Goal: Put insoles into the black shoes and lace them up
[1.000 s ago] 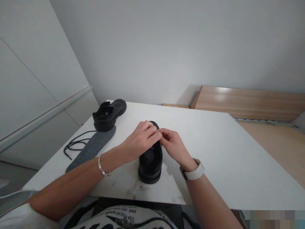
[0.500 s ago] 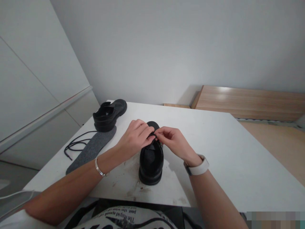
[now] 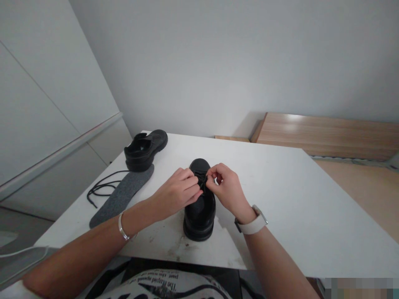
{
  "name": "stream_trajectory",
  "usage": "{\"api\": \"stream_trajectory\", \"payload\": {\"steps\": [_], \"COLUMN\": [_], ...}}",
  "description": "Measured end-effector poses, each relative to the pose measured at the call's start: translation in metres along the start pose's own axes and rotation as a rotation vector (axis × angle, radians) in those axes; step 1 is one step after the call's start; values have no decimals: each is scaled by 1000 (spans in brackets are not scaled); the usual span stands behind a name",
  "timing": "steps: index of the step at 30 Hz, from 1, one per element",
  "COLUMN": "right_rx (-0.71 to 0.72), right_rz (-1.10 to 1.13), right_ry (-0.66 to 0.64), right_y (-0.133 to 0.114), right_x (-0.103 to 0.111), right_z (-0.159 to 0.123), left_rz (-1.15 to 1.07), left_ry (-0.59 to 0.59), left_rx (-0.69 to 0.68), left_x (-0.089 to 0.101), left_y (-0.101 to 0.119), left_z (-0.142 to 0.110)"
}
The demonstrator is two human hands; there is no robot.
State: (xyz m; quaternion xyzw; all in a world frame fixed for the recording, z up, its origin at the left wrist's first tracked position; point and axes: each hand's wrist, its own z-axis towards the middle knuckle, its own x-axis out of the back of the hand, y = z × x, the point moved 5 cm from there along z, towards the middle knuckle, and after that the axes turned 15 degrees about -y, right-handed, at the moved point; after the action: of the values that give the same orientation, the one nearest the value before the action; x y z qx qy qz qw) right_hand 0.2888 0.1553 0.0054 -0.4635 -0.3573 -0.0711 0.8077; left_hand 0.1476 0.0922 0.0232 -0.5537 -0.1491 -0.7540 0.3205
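Observation:
A black shoe (image 3: pixel 199 214) stands on the white table (image 3: pixel 280 199) in front of me, heel toward me. My left hand (image 3: pixel 177 193) and my right hand (image 3: pixel 226 189) meet over its lace area. Both are closed in a pinch on the shoe's black lace (image 3: pixel 202 180). The left wrist wears a thin silver bracelet, the right wrist a white watch.
A second black shoe (image 3: pixel 145 149) stands at the table's far left. A grey insole (image 3: pixel 123 195) and a loose black lace (image 3: pixel 101 189) lie beside it. A wooden bench (image 3: pixel 327 135) runs behind the table on the right. White cabinets (image 3: pixel 46 124) are at the left.
Both hands have drawn back toward me along the shoe, uncovering its toe. They now pinch the lace over the middle of the shoe.

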Motion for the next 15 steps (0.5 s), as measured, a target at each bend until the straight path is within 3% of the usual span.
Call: {"api": "stream_trajectory", "payload": {"steps": [5, 8, 12, 15], "right_rx": [21, 110, 145, 52], "right_rz": [16, 42, -116, -371], "right_ry": [31, 22, -264, -434], "right_y": [-5, -26, -54, -59], "right_x": [3, 5, -12, -26], "right_z": [-11, -28, -56, -69], "left_rz": [-200, -145, 90, 147], "left_ry": [-39, 9, 61, 48], "left_rx": [-18, 175, 546, 627], "left_x": [11, 26, 32, 18], "left_y": [-20, -57, -116, -145], "left_z": [-10, -28, -75, -110]}}
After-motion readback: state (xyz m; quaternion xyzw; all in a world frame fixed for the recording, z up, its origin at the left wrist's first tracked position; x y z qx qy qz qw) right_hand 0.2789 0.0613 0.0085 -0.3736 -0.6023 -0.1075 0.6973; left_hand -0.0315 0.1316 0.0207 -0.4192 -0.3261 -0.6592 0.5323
